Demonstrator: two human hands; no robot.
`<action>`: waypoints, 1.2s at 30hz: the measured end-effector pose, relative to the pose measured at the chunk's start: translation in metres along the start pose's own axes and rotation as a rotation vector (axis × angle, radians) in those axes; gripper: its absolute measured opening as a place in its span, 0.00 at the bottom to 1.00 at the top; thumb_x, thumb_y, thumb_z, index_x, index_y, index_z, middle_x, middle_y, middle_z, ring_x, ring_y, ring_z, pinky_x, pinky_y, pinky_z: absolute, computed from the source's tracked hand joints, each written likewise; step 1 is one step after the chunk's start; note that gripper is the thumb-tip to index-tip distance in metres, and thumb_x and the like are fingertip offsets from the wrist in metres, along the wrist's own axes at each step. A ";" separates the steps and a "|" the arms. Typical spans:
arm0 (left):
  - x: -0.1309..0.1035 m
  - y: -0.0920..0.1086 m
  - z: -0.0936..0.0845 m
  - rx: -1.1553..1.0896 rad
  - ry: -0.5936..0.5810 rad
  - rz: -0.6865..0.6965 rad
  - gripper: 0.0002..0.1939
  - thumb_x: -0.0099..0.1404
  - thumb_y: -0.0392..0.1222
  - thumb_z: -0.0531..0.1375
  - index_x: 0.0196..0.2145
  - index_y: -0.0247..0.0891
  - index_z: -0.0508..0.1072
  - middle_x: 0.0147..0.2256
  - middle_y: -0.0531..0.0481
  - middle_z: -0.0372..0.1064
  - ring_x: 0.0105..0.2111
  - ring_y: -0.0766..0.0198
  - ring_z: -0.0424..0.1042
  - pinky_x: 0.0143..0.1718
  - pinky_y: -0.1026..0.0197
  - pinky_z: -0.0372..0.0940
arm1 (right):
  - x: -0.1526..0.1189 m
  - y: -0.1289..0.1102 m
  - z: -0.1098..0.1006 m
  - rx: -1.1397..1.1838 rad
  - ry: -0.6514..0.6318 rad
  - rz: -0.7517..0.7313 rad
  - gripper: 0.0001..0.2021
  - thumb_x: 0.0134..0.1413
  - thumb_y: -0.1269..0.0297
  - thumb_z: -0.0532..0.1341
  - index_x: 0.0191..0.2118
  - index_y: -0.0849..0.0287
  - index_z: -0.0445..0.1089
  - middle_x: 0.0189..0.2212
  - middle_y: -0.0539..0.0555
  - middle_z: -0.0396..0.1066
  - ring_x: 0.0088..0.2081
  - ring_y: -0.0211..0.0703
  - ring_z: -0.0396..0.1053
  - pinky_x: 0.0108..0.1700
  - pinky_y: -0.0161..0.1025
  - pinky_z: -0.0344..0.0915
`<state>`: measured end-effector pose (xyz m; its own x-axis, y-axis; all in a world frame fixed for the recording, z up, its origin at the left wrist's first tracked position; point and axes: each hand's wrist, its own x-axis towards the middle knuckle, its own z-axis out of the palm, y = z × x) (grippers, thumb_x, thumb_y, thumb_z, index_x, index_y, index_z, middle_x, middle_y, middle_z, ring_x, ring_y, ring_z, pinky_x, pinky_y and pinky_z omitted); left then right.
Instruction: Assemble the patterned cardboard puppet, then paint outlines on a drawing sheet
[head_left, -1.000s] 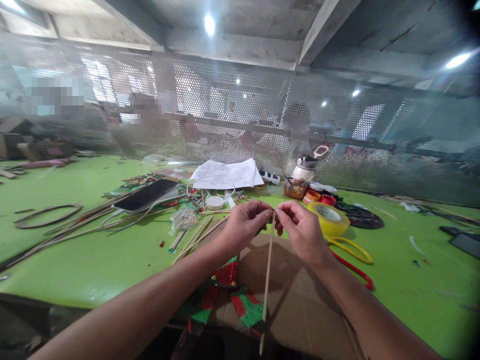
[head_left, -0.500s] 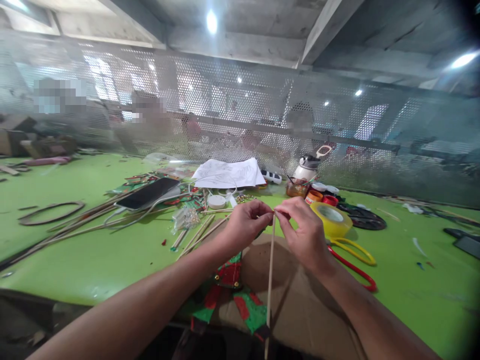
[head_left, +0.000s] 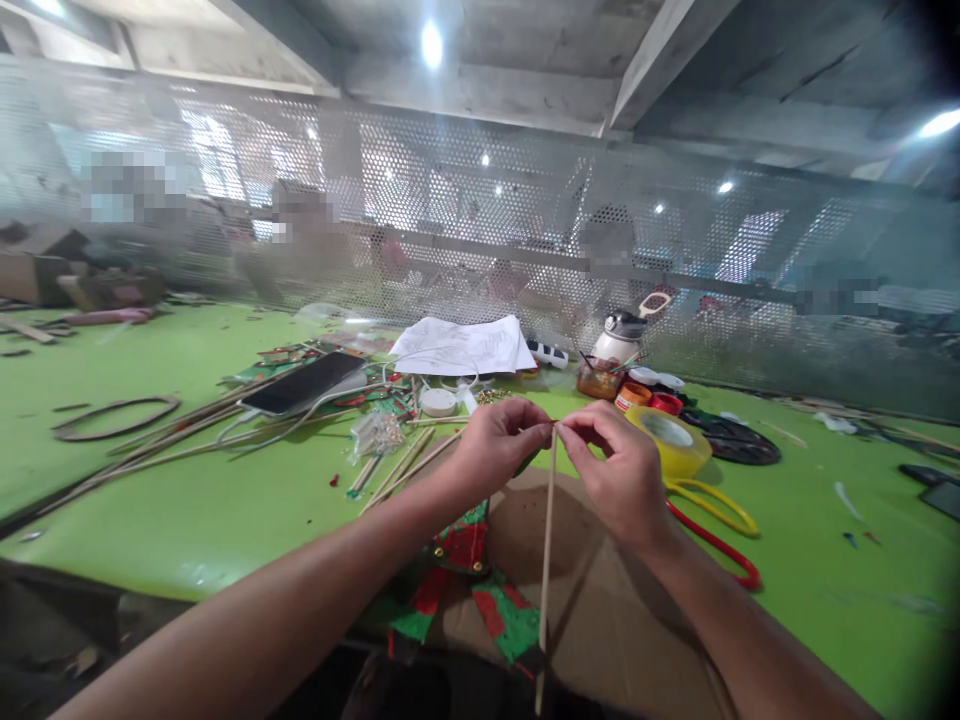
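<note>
A thin pale wooden stick (head_left: 548, 560) hangs nearly upright in front of me, its top end at my fingertips. My right hand (head_left: 616, 468) pinches it there between thumb and forefinger. Close against it, my left hand (head_left: 499, 445) is also closed in a pinch; a tiny reddish bit shows between the fingertips, too small to name. Below the left wrist lies a red and green painted figure (head_left: 461, 545) with small brass-coloured fasteners and separate limb-like pieces (head_left: 508, 620). It rests partly on a brown cardboard sheet (head_left: 600, 600), and my left forearm hides some of it.
Right of my hands are a roll of clear yellowish tape (head_left: 694, 452) and scissors with red and yellow handles (head_left: 724, 510). Paint jars (head_left: 634, 395) stand behind. To the left lie a phone (head_left: 304, 385), its cable, loose sticks (head_left: 401, 468) and a small plastic bag (head_left: 377, 433). A perforated screen (head_left: 480, 230) borders the table.
The whole view has shifted slightly to the right. Both hands keep their pinch at the stick's top, with hardly any movement of the fingers.
</note>
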<state>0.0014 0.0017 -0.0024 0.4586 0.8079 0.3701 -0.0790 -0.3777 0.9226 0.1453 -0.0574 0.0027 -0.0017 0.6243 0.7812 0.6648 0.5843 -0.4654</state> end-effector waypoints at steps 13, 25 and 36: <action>0.000 0.000 0.001 0.038 0.004 0.040 0.09 0.56 0.44 0.59 0.28 0.34 0.71 0.23 0.53 0.65 0.20 0.72 0.57 0.21 0.68 0.52 | 0.001 0.000 -0.001 -0.004 -0.012 0.061 0.05 0.57 0.66 0.58 0.31 0.58 0.68 0.28 0.52 0.66 0.29 0.39 0.65 0.33 0.37 0.64; 0.000 0.000 0.001 0.093 0.016 0.042 0.09 0.57 0.43 0.58 0.28 0.33 0.71 0.22 0.54 0.63 0.20 0.73 0.56 0.19 0.68 0.51 | -0.001 0.003 -0.001 0.099 -0.078 0.200 0.07 0.57 0.62 0.58 0.32 0.60 0.69 0.26 0.52 0.69 0.28 0.39 0.67 0.32 0.36 0.64; -0.001 -0.002 0.000 0.268 0.059 0.242 0.06 0.60 0.37 0.57 0.30 0.33 0.72 0.23 0.53 0.68 0.21 0.73 0.61 0.22 0.70 0.56 | 0.003 0.003 -0.002 0.341 -0.118 0.405 0.10 0.55 0.59 0.61 0.33 0.62 0.70 0.23 0.50 0.68 0.25 0.36 0.66 0.28 0.33 0.64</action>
<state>0.0008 0.0014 -0.0051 0.4028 0.7025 0.5867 0.0598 -0.6599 0.7490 0.1490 -0.0552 0.0046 0.1080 0.8770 0.4682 0.3492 0.4075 -0.8438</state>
